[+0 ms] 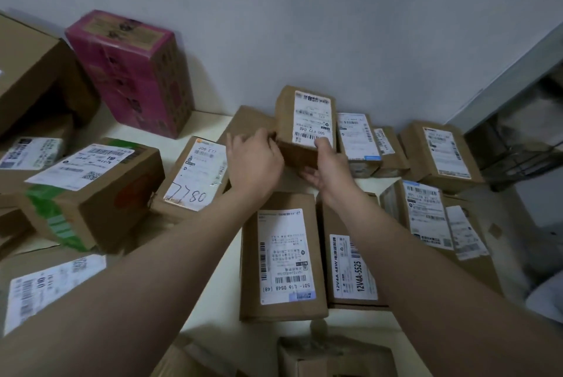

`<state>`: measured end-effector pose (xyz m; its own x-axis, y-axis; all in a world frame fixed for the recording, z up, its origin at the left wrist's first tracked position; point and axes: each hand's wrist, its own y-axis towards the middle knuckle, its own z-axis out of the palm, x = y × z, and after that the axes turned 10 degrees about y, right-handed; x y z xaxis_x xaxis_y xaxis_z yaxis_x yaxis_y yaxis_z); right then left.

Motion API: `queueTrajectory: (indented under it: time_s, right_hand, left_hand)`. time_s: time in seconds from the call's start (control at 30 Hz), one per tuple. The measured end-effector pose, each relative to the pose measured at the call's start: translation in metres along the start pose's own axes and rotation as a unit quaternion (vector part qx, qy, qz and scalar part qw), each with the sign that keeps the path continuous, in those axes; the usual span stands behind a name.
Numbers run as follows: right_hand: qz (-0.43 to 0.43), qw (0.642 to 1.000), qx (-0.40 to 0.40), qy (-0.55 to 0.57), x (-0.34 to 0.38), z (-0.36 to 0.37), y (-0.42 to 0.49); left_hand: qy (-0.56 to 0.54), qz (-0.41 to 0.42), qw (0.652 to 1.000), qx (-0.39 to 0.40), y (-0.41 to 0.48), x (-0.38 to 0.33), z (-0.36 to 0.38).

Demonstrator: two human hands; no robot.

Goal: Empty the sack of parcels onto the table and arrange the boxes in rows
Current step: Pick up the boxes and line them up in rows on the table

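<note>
Cardboard box [304, 120]: brown, white label up, tilted, at the table's far side by the wall, over a flat box [246, 120].
Left hand [256, 160]: fingers curled onto the box's left edge, gripping it.
Right hand [327, 163]: thumb on the label's near end, fingers curled under the near face, holding the box.
Arms: bare, both stretched forward over the table, converging on the box.
Right neighbours: labelled parcels in a line along the wall, just beside it.
Under the arms: long box [281, 254] and 12V4A box [353, 267], side by side.
Left side: pink box [134, 72] upright at the wall; green-taped box [91, 194] nearer.
Table [210, 125]: white, crowded with parcels.
Room: pale grey wall [304, 11]; dark rack [518, 157] at right.
</note>
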<state>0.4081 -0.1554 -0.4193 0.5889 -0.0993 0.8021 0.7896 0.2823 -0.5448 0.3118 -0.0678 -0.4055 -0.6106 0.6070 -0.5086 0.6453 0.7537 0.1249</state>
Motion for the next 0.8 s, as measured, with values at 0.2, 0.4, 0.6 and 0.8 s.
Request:
queueTrajectory:
  time_s: [0.2,0.4,0.6,0.8]
  right_hand:
    - [0.015,0.998,-0.045,-0.033,0.000,-0.009,0.006]
    - [-0.078,0.969,-0.135,-0.193,-0.007,-0.006,0.000]
    - [-0.347,0.756,-0.025,-0.554,-0.009,-0.002,-0.017]
    - [-0.293,0.758,-0.001,-0.583,-0.007,-0.005,-0.016]
  left_hand:
    - [0.092,-0.030,0.992,0.080,0.028,0.009,0.016]
    - [0.324,-0.124,0.904,0.249,0.048,0.024,0.027]
    - [0.315,-0.149,0.914,0.207,0.044,0.030,0.031]
    - [-0.018,-0.175,0.957,0.230,0.053,0.042,-0.002]
